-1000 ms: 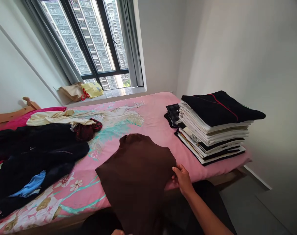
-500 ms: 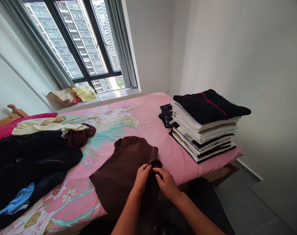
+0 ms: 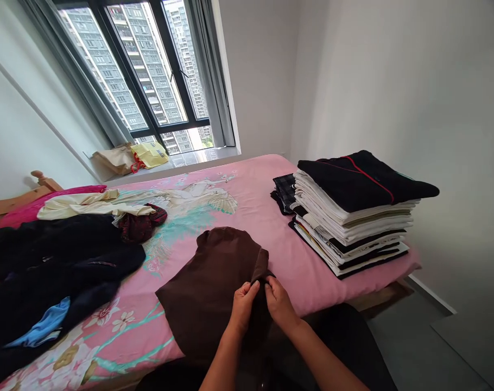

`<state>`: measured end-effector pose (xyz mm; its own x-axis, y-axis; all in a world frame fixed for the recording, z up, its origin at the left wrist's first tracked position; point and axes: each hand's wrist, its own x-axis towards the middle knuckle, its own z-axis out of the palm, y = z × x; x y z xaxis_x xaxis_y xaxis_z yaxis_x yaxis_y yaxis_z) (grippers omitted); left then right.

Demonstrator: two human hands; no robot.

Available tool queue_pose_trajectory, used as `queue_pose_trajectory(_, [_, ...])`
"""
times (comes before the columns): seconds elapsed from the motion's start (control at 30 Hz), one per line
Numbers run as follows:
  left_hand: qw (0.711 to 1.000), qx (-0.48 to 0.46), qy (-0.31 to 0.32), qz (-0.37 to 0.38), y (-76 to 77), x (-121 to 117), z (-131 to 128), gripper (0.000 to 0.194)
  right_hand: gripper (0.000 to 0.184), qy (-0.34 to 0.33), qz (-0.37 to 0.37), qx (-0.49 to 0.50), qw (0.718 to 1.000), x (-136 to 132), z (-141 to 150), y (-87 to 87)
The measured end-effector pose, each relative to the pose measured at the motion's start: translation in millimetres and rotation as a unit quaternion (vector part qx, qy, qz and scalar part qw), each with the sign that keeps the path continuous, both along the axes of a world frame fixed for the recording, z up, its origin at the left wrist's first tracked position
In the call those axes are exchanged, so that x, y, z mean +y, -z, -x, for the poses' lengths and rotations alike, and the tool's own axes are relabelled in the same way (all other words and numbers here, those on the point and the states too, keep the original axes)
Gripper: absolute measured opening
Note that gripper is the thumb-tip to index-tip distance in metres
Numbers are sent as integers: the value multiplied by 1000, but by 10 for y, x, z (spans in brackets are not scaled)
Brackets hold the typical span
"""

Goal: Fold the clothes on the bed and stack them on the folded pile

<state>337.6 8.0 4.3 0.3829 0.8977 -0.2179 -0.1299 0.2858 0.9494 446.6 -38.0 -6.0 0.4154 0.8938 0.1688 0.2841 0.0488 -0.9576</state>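
A dark brown garment lies spread on the pink flowered bedsheet near the bed's front edge. Its right side is folded over towards the middle. My left hand and my right hand sit side by side at that folded edge, both pinching the brown cloth with closed fingers. A tall stack of folded clothes, topped by a black piece with a red line, stands on the bed to the right of my hands.
A heap of unfolded dark clothes with a blue piece and a cream garment covers the bed's left side. Paper bags rest on the window sill. A white wall runs along the right, with grey floor below.
A second ago only my right hand held the garment's right edge. That side has since been folded inward, and my left hand has come up beside the right on the fold.
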Motion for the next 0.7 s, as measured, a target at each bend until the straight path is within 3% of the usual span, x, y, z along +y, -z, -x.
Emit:
queue_pose_trajectory(0.17, [999, 43, 17, -20, -55, -44, 48, 40, 28, -76, 64, -7, 995, 73, -156, -2])
queue_pose_trajectory(0.3, [993, 72, 63, -66, -141, -85, 54, 40, 26, -149, -29, 33, 988, 65, -172, -173])
queue_pose_trajectory(0.4, [979, 142, 67, -131, -224, -105, 14, 42, 26, -132, -42, 121, 983, 62, -124, -151])
queue_pose_trajectory(0.47, [950, 225, 36, -214, -304, -121, -32, 43, 27, -118, -19, 185, 975, 66, -96, -66])
queue_pose_trajectory(0.57, [875, 320, 16, -363, -458, -158, -120, 39, 24, -146, 0, 218, 965, 67, -95, 39])
queue_pose_trajectory(0.63, [839, 350, 33, -415, -568, -185, -179, 32, 21, -137, -8, 200, 970, 57, -128, 51])
queue_pose_trajectory(0.7, [822, 369, 43, -431, -662, -207, -233, 28, 22, -115, -16, 195, 974, 45, -175, 36])
